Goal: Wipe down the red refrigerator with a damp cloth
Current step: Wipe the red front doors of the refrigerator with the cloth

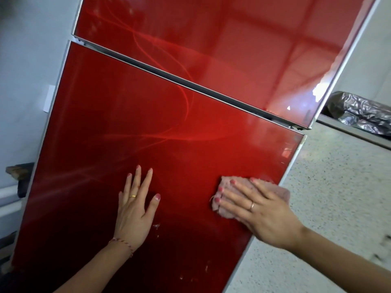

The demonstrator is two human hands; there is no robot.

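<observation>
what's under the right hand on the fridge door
A pink cloth lies under the right hand, pressed flat against the lower door near its right edge. The cloth pokes out beyond the fingers. The hand covers its middle, and the door surface beneath cannot be seen.

Cloth [251,199] on refrigerator door [127,127]

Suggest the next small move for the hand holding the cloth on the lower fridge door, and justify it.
Probably sweep the right hand and pink cloth down-left toward the whitish smudges near the left hand, which rests flat on the lower door; those marks look unwiped.
</observation>
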